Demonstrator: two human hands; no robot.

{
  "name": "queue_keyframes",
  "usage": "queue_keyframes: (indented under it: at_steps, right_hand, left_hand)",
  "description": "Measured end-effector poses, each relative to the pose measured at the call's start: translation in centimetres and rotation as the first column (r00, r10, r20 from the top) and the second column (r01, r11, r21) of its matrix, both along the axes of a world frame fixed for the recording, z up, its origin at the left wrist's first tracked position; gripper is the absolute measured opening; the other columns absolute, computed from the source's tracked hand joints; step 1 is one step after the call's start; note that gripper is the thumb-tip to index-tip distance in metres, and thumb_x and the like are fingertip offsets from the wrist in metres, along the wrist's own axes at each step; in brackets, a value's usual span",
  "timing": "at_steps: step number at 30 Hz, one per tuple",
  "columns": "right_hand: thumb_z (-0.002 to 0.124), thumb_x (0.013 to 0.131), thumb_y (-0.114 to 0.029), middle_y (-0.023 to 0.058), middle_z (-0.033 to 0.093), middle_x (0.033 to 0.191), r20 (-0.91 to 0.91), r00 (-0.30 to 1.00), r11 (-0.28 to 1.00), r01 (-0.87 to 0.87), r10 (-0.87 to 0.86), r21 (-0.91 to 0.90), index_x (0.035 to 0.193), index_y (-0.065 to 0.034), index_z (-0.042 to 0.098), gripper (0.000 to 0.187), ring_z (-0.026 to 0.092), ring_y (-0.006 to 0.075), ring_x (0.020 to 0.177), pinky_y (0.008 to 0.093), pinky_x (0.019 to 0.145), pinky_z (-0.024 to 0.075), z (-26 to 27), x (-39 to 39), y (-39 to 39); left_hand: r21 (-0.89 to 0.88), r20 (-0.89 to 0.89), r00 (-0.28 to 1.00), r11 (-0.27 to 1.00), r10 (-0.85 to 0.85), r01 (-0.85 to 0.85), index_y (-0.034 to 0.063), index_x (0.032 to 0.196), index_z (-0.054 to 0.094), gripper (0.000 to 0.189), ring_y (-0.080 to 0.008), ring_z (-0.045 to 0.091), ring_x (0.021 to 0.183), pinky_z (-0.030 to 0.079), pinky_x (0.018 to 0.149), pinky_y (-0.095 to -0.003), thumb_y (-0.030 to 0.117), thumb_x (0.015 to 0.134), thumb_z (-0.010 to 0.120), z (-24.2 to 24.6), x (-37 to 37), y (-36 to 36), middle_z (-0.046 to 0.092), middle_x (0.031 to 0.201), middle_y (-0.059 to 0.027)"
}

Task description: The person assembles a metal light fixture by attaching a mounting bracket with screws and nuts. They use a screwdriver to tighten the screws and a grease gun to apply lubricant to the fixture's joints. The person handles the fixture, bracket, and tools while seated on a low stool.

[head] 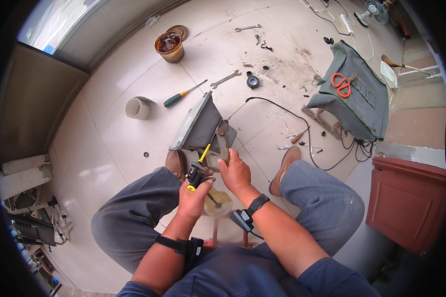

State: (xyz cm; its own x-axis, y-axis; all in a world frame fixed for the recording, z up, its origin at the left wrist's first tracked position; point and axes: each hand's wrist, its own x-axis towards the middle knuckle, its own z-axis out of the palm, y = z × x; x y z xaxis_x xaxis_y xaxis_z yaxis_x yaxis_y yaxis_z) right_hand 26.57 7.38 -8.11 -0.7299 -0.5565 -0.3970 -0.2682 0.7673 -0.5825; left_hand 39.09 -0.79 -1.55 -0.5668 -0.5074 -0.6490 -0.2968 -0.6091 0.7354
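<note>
My left hand (pixel 194 195) is closed around a black-and-yellow hand tool (pixel 196 172), whose thin yellow end points up towards the lamp. It also seems to hold a small metal part, mostly hidden by the fingers. My right hand (pixel 237 171) grips the rusty metal bracket (pixel 223 143) on the back of a grey floodlight housing (pixel 200 124). The housing stands tilted on the floor between my shoes, its flat face turned to the left. From its back a cable (pixel 278 104) runs off to the right. Below my hands is a translucent yellowish tub (pixel 223 208) with a dark-ended stick in it.
Ahead lie a screwdriver (pixel 178 97), an open-end wrench (pixel 225 79), a combination wrench (pixel 248 28) and black tape (pixel 252 81). A tub of dark brown grease (pixel 170 46) and a pale cup (pixel 138 108) stand left. Orange-handled scissors (pixel 341 86) rest on a cloth-covered stool (pixel 364 100) at right.
</note>
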Motion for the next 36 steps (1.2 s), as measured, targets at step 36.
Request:
queue_keyframes:
  at_steps: [36]
  right_hand:
    - [0.064, 0.092, -0.022, 0.0058, 0.066, 0.089, 0.674, 0.719, 0.945, 0.312, -0.168, -0.098, 0.145, 0.0014, 0.034, 0.065, 0.064, 0.0124, 0.072, 0.0276, 0.058, 0.0528, -1.9, -11.1, 1.7]
  left_hand:
    - [-0.025, -0.059, 0.989, 0.99, -0.138, 0.137, 0.0006, 0.108, 0.063, 0.031, -0.0135, 0.059, 0.09, 0.046, 0.083, -0.0267, 0.015, 0.082, 0.065, -3.5, -7.8, -1.2, 0.065, 0.101, -0.0053]
